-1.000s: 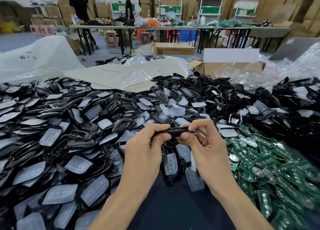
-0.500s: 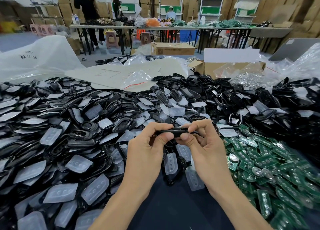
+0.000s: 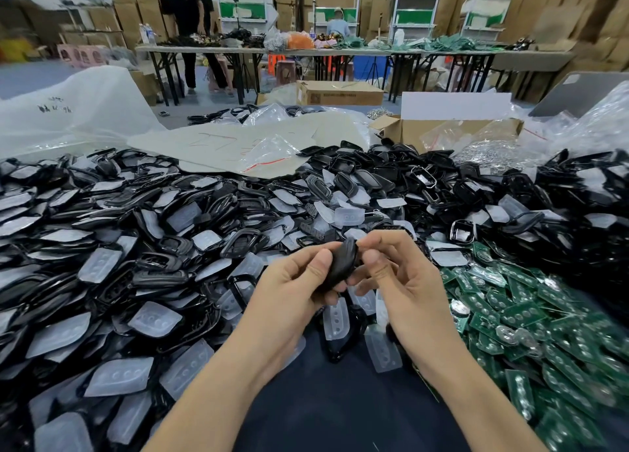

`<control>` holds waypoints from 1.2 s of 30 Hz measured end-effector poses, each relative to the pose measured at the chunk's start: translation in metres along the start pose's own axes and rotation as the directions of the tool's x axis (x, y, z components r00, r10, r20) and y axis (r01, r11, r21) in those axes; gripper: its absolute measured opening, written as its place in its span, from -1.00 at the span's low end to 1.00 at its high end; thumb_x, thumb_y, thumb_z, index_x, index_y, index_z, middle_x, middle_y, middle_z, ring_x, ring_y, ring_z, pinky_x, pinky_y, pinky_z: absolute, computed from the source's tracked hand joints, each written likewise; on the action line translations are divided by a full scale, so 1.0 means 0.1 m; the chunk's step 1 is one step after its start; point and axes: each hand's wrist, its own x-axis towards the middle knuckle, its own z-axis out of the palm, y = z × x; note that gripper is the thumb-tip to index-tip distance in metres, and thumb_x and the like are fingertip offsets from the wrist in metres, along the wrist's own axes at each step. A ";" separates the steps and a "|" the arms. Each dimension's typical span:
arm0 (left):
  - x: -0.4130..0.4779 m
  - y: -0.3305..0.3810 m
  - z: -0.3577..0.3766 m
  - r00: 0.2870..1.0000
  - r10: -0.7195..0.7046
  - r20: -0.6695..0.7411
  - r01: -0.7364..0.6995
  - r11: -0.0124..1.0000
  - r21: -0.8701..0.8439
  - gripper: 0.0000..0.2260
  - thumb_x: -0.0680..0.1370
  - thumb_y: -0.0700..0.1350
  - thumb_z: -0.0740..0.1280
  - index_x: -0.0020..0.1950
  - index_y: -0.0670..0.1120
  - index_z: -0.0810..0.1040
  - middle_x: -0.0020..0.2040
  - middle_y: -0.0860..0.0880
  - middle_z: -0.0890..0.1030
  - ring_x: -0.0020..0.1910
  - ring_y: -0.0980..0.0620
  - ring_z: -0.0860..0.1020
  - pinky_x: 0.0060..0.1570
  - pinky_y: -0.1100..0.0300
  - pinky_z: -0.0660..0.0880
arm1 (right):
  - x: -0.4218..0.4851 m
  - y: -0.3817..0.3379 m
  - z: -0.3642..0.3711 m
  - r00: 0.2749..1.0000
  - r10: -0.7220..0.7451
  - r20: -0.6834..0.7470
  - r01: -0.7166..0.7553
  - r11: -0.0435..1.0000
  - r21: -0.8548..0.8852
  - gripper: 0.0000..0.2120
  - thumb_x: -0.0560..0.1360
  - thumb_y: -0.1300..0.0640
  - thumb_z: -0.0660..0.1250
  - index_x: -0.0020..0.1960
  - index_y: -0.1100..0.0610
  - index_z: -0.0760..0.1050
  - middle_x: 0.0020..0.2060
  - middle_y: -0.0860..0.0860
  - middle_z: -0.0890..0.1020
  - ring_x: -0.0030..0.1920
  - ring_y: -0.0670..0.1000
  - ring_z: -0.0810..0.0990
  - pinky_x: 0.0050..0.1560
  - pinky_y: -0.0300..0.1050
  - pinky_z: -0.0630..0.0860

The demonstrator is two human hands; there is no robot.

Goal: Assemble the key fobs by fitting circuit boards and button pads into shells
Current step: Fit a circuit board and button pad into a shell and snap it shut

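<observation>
A black key fob shell (image 3: pixel 342 264) stands nearly upright between both hands at the centre of the view. My left hand (image 3: pixel 292 295) pinches its left side with thumb and fingers. My right hand (image 3: pixel 398 281) pinches its right side, thumb at the front. A wide heap of black shells (image 3: pixel 170 247) mixed with translucent white button pads (image 3: pixel 155 318) covers the table to the left and behind. Green circuit boards (image 3: pixel 531 318) lie piled to the right. What sits inside the held shell is hidden.
Dark cloth (image 3: pixel 340 400) shows between my forearms. An open cardboard box (image 3: pixel 442 131) with plastic bags stands at the back right, a flat cardboard sheet (image 3: pixel 238 141) behind the heap. People stand at long tables (image 3: pixel 306 51) far behind.
The shell has turned from lying flat and horizontal between my fingertips to standing nearly upright. Both hands stay at the same spot.
</observation>
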 end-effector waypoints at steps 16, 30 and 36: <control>-0.06 0.03 0.04 0.997 -0.026 0.075 0.034 0.993 -0.116 -0.77 0.46 0.10 0.48 -0.02 -0.02 0.72 -0.15 -0.03 0.61 -0.25 0.10 0.53 -0.29 0.24 0.51 | -0.02 0.04 -0.03 0.999 0.038 0.038 -0.035 0.997 -0.076 -0.89 0.55 -0.07 0.42 -0.10 -0.20 0.48 -0.29 -0.18 0.61 -0.27 -0.14 0.56 -0.23 -0.24 0.53; -0.09 -0.08 0.09 0.970 0.242 -0.025 -0.238 0.964 0.119 -0.71 0.44 0.20 0.42 -0.02 0.02 0.70 -0.19 0.02 0.66 -0.21 0.09 0.59 -0.16 0.23 0.57 | -0.04 0.02 0.04 1.000 -0.010 -0.019 0.011 0.999 0.031 -0.91 0.50 0.03 0.43 -0.13 -0.08 0.52 -0.22 -0.12 0.64 -0.26 -0.09 0.63 -0.19 -0.24 0.58; -0.07 -0.09 0.07 0.971 0.238 -0.015 -0.235 0.965 0.121 -0.67 0.45 0.25 0.46 0.01 0.02 0.70 -0.15 0.00 0.66 -0.22 0.08 0.57 -0.18 0.22 0.55 | -0.04 0.02 0.03 1.000 -0.004 -0.018 0.005 0.999 0.035 -0.91 0.51 0.02 0.43 -0.11 -0.06 0.52 -0.20 -0.13 0.65 -0.25 -0.12 0.62 -0.19 -0.23 0.59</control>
